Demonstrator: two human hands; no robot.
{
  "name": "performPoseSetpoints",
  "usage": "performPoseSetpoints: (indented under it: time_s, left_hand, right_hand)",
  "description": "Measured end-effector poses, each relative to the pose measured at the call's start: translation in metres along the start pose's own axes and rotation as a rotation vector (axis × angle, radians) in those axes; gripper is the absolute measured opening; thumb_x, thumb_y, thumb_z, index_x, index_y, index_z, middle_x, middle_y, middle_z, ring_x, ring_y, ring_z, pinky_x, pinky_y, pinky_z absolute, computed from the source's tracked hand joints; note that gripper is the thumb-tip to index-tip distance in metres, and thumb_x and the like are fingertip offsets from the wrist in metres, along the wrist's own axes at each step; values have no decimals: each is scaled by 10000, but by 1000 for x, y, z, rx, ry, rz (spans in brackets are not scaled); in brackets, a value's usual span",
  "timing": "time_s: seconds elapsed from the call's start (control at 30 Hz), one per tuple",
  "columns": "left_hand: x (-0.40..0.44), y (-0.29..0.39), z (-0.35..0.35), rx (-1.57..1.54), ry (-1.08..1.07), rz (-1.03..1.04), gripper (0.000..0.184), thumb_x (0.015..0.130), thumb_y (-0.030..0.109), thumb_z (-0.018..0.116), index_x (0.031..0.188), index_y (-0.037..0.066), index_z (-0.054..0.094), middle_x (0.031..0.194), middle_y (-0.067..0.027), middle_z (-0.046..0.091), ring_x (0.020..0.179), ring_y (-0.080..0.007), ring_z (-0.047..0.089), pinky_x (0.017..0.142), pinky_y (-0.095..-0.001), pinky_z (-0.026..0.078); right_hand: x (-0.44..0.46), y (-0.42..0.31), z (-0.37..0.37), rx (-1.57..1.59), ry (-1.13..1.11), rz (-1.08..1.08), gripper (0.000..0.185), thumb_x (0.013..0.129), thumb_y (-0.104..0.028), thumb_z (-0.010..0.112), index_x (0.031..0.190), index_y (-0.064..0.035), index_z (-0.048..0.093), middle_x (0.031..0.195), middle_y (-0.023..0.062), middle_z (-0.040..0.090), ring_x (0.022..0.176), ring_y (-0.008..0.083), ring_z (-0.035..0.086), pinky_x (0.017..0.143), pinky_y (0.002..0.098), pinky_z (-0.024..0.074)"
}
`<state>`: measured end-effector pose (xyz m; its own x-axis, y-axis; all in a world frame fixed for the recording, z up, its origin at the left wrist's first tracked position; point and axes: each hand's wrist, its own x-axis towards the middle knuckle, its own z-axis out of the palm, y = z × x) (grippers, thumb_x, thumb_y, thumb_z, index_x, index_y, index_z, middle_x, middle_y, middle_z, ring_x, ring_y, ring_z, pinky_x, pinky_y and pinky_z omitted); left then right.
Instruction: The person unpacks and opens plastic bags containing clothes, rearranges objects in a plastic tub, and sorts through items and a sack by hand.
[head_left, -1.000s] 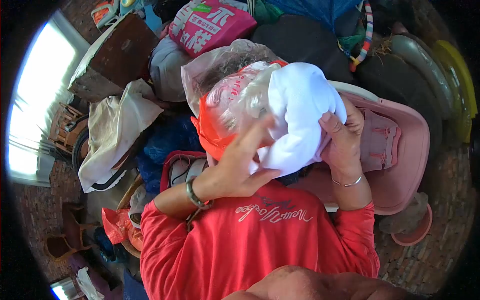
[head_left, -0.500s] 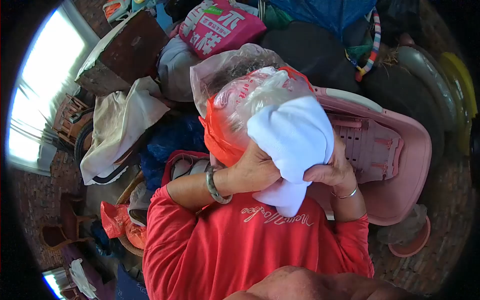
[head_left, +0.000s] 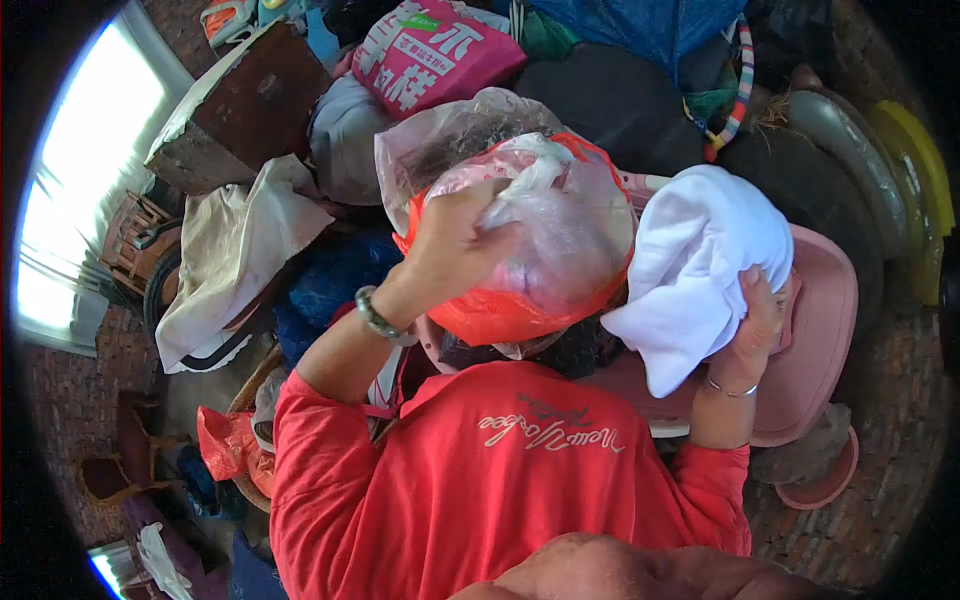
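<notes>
My left hand [head_left: 455,245] is closed on the gathered clear plastic bag [head_left: 565,225], its fingers partly hidden in the film. The clear bag sits inside a red plastic bag [head_left: 490,318] in front of me. To the right, my right hand [head_left: 755,325] grips a bunched white cloth [head_left: 700,255], holding it up beside the bags. A loose corner of the cloth hangs toward my chest.
A pink plastic tub [head_left: 825,330] lies behind the cloth. Beyond the bags are a bright pink printed bag [head_left: 435,55] and a brown box [head_left: 245,105]. On the left, a beige cloth [head_left: 235,250] drapes over something dark. A pink basin [head_left: 825,480] stands at right.
My left hand has let go of the white cloth and moved up-left onto the clear plastic bag. My right hand has carried the cloth to the right, uncovering the bags.
</notes>
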<state>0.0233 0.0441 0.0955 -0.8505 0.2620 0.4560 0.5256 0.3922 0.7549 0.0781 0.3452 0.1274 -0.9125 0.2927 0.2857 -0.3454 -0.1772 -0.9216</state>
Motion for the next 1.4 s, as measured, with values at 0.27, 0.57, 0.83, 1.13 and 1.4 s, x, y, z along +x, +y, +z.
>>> performPoseSetpoints:
  time_s: [0.27,0.57,0.83,1.13,1.4]
  left_hand:
    - [-17,1,-35,-1225,149,-66,507,805,1,587,1296,-6,460,1116,-106,594,834,-103,575,715,-216,464]
    - [-38,15,-82,-132,-385,-40,497,735,-1,582,1224,-31,500,976,-133,662,686,-111,564,613,-255,446]
    - [-57,7,-86,-421,68,-229,290,860,-23,477,1124,-15,595,874,-47,636,632,-50,509,568,-194,428]
    - [-67,-28,-115,-589,600,-281,307,954,173,469,1109,-60,596,789,-14,561,664,-53,487,623,-211,434]
    - [-33,-10,-111,-696,424,185,294,925,106,484,1155,-63,556,837,-59,590,750,-105,555,664,-239,466]
  right_hand:
    - [25,-31,39,-145,118,-225,360,800,-154,652,1074,71,589,1005,115,635,891,165,600,810,271,455]
    - [93,-48,125,47,10,-548,321,834,-66,622,1116,74,560,1061,160,620,922,212,622,835,313,505]
    - [49,46,175,-222,-637,-342,244,784,-129,665,981,11,635,821,40,653,732,86,584,653,261,476]
    - [41,23,90,-517,-1276,-247,392,702,-101,702,1053,26,580,866,142,616,784,256,615,702,331,465]
    - [30,9,107,-624,-1510,-242,347,677,-56,668,1000,17,567,812,169,553,768,359,566,691,392,448]
